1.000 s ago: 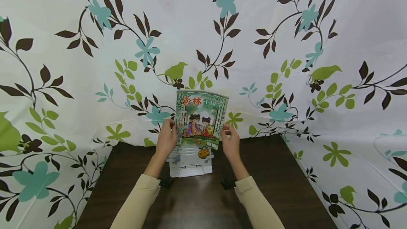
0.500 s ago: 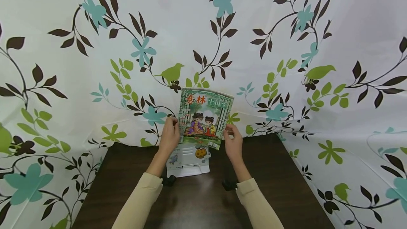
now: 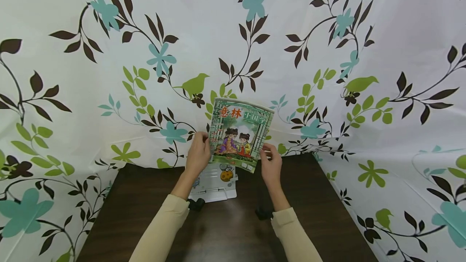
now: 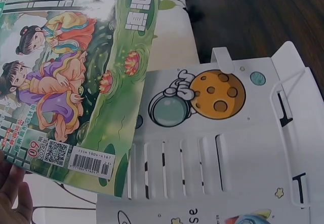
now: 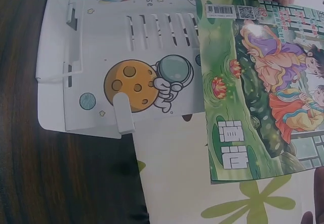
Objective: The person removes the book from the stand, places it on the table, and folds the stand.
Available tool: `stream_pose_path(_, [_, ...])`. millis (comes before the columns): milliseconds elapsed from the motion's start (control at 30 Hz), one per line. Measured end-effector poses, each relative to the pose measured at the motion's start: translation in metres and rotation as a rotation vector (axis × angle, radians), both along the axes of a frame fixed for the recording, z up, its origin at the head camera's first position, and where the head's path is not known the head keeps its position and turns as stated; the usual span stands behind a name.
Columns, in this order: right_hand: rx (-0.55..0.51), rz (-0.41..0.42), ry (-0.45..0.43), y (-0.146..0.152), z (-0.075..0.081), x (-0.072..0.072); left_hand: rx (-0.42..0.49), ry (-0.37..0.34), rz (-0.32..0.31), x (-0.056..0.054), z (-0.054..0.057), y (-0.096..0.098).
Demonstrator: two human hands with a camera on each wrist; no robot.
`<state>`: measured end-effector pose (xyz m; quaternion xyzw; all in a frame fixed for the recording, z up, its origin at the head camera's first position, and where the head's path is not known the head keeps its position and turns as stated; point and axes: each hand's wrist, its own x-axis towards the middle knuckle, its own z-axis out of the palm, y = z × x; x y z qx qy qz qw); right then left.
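Note:
A green magazine (image 3: 238,134) with two cartoon figures on its cover is held up, tilted a little clockwise in the head view. My left hand (image 3: 198,153) grips its left edge, and my right hand (image 3: 271,163) pinches the lower right edge. Behind and below it stands a white book stand (image 3: 214,191), partly covered by the magazine and my left hand. The left wrist view shows the stand's slots and an astronaut with an orange moon (image 4: 218,95). In the right wrist view the magazine (image 5: 223,72) overlaps one end of the stand.
A dark wood table (image 3: 233,233) carries the stand near its back edge. White cloth (image 3: 204,19) printed with leaves, flowers and birds hangs behind the table and along both sides. Dark wrist devices (image 3: 196,204) sit at both cuffs.
Both hands have carried the magazine to the right relative to the stand, and it leans slightly more clockwise. The head view has shifted slightly; the stand stays in place on the table.

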<state>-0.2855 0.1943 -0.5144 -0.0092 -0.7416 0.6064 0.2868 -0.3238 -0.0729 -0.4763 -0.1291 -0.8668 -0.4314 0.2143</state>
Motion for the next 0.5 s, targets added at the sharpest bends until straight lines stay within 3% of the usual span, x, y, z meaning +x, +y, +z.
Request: stream_pose_path(500, [-0.043, -0.083, 0.004, 0.018, -0.004, 0.01, -0.008, 0.002, -0.041, -0.001, 0.001, 0.026])
